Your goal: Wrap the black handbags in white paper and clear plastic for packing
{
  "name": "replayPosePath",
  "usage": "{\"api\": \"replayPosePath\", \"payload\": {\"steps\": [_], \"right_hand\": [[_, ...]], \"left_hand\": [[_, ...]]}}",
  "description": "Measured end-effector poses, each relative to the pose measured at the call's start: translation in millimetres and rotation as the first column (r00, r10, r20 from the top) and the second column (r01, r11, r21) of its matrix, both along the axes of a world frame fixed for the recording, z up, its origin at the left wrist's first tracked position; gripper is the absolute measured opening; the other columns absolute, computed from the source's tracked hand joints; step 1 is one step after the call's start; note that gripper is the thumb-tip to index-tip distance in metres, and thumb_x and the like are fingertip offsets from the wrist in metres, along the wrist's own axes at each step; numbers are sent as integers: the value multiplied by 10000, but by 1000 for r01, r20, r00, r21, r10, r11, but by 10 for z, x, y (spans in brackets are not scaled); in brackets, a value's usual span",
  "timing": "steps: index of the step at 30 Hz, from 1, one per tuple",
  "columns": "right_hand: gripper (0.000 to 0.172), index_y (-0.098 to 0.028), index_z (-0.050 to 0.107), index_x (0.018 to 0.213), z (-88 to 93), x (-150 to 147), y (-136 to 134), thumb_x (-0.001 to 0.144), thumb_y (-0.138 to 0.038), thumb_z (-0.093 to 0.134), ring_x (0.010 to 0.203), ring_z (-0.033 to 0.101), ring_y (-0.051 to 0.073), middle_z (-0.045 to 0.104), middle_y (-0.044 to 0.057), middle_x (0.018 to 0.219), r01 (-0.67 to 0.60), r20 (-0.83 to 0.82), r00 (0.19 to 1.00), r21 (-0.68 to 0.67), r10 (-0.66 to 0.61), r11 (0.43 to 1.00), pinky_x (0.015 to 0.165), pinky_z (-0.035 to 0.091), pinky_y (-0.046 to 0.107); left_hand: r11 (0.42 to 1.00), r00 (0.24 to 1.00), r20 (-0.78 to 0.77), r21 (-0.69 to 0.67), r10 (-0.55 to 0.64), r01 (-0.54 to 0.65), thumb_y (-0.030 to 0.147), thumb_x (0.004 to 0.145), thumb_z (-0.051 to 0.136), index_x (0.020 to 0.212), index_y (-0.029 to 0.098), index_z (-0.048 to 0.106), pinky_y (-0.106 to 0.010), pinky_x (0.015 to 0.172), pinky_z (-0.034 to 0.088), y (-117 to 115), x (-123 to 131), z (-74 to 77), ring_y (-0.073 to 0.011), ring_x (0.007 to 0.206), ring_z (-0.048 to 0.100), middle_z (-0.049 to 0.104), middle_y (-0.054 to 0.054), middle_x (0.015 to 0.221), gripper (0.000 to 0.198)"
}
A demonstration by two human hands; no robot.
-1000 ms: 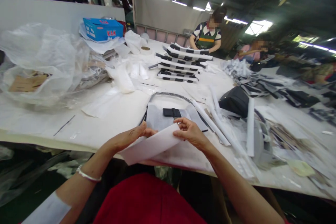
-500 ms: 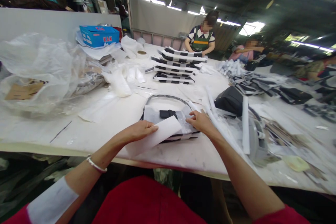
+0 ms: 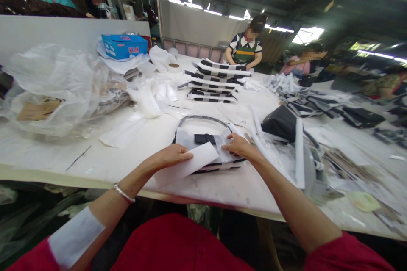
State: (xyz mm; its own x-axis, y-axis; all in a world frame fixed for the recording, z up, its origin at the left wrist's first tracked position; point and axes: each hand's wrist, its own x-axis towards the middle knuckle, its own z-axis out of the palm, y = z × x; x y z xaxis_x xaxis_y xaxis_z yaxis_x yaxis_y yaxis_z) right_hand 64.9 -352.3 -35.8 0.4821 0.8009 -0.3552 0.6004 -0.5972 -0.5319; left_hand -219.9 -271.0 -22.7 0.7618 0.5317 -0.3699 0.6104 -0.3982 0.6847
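Observation:
A flat striped bag [image 3: 203, 165] with a black curved handle [image 3: 203, 118] and a black clasp [image 3: 203, 138] lies on the white table [image 3: 133, 148] in front of me. My left hand [image 3: 171, 156] is closed on a white paper sheet [image 3: 190, 165] that lies across the bag's near side. My right hand [image 3: 238, 146] rests on the bag's grey wrapping [image 3: 224, 154], fingers bent and pinching it.
Crumpled clear plastic bags [image 3: 60, 84] sit at the left, a blue box [image 3: 125, 45] behind them. Stacked striped bags [image 3: 216, 82] lie farther back, where a person [image 3: 244, 46] works. A black bag [image 3: 281, 123], white paper rolls [image 3: 297, 152] and scraps crowd the right.
Both hands went forward and down from the table edge onto the bag. The white sheet now lies on the bag; the right hand let go of it and took hold of the wrapping.

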Motion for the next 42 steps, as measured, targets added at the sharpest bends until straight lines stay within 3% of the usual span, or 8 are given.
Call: {"api": "replayPosePath", "payload": {"steps": [6,11,21,25,30,36,42], "right_hand": [[639,-164,517,1245,39,-57,-21,704,-357,796,689,610,147,670,7,815,-65,70,995,-14,66,998,632,416,250],[590,-171,540,1209,11,-46,-26,707,-344,795,652,596,146,659,3,775,-35,39,999,30,34,999,616,413,253],[628,-188,548,1220,92,-54,54,669,-337,811,608,578,158,608,-28,662,-58,32,998,-39,59,998,613,407,266],[621,-193,573,1189,118,-76,63,628,-273,828,640,572,143,607,-38,691,-53,-38,998,1,53,999,628,404,249],[650,-183,519,1235,132,-114,16,643,-167,787,550,519,118,554,-68,620,9,-166,986,54,0,999,552,394,232],[499,-182,508,1173,176,-127,-103,719,-181,714,584,564,103,573,-50,701,106,-358,931,93,-67,990,554,455,218],[606,-169,497,1218,113,-133,-139,666,-178,746,621,609,129,643,-4,773,152,-437,892,49,-116,987,533,462,224]], "left_hand": [[999,999,-45,48,-2,4,539,727,463,586,200,426,-273,541,245,43,107,-49,-137,580,377,402,16,602,369],[998,999,-51,63,18,-15,506,720,459,567,199,431,-273,538,252,8,100,-23,-135,568,376,400,15,586,344],[997,998,-60,76,3,1,503,740,446,580,194,457,-273,547,265,12,101,-37,-137,578,401,431,12,594,348],[996,998,-55,88,-7,12,535,773,429,600,187,498,-271,554,282,8,98,-29,-149,604,447,494,-1,622,395],[993,997,-83,119,-3,13,500,782,445,630,178,553,-268,556,304,-1,114,-11,-162,637,501,561,-13,668,372],[986,992,-127,166,0,21,448,778,472,611,178,549,-271,555,321,12,226,12,-170,632,528,563,-19,643,327],[985,988,-153,165,-15,40,422,769,486,633,174,585,-266,554,343,5,258,63,-176,644,554,597,-28,659,300]]}}
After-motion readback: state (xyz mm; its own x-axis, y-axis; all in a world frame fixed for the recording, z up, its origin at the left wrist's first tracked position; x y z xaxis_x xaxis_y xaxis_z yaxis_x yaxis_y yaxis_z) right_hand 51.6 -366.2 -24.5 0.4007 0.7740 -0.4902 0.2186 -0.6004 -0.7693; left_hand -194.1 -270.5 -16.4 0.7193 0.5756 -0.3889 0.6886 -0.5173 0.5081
